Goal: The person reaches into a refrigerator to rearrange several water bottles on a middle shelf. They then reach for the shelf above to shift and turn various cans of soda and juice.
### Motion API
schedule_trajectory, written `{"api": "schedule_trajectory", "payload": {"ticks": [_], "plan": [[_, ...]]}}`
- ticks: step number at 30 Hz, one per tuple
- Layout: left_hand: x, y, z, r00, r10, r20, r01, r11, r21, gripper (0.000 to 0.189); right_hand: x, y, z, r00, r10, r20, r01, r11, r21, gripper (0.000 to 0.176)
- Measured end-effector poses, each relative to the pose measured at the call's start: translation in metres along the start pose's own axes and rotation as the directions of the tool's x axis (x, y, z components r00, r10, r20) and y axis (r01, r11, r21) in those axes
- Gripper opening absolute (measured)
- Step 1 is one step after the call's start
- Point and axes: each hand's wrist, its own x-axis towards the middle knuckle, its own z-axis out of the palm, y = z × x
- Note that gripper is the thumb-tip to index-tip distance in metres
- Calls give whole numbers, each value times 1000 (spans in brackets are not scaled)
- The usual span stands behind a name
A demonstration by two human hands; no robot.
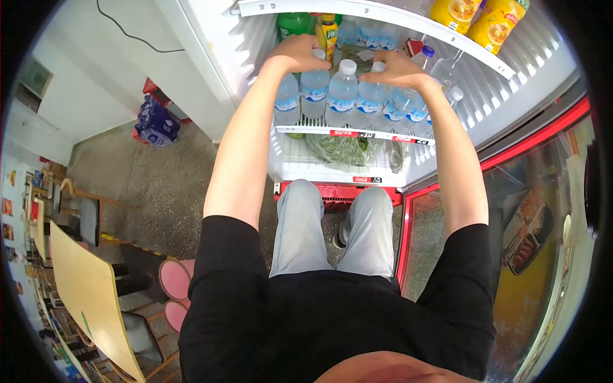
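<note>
A front row of clear water bottles with white caps and blue labels stands on a refrigerator shelf (354,131). My left hand (297,53) is closed around the top of one water bottle (314,94) near the row's left end. Farther right, my right hand (397,69) has its fingers on the cap and neck of another water bottle (370,99). Between these two, an untouched water bottle (341,96) stands upright. Behind the row are a green bottle (294,24), a yellow bottle (327,35) and more water bottles, partly hidden by my hands.
Yellow packages (498,24) lie on the upper shelf. Bagged greens (343,150) sit on the lower shelf. The glass door (504,210) stands open on my right. To my left are a wooden table (89,300), pink stools (175,279) and a blue-purple bag (156,121).
</note>
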Motion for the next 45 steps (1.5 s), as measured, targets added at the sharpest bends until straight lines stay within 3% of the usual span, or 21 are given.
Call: {"api": "schedule_trajectory", "payload": {"ticks": [2,5,8,14,17,23,38,41,45], "plan": [[-2,5,-3,999,-39,19,38,999,16,58,0,-3,-1,1000,28,13,-28,1000,-8,96],[-2,5,-1,999,-32,-9,32,999,21,58,11,18,19,987,-67,-143,77,995,71,71],[-3,2,-2,1000,-19,-14,19,1000,21,59,12,16,17,984,-87,-157,85,996,-18,68],[-3,-2,0,998,-3,-55,5,1000,31,61,12,13,17,986,-62,-152,61,998,-9,67],[-3,-2,0,999,-8,-48,9,1000,20,61,12,4,6,999,43,-7,-43,997,-62,94],[-1,-13,4,997,25,-70,-28,999,-44,61,7,-2,0,1000,27,9,-26,998,-64,92],[6,-23,11,992,-68,-109,49,984,-169,69,9,5,7,999,-7,-39,5,999,-53,89],[6,-21,9,991,-113,-67,100,980,-173,68,9,5,7,999,-7,-49,3,997,-79,91],[-2,-17,4,998,-27,-58,22,996,-86,68,9,1,4,1000,9,-11,-9,999,-36,93]]}}
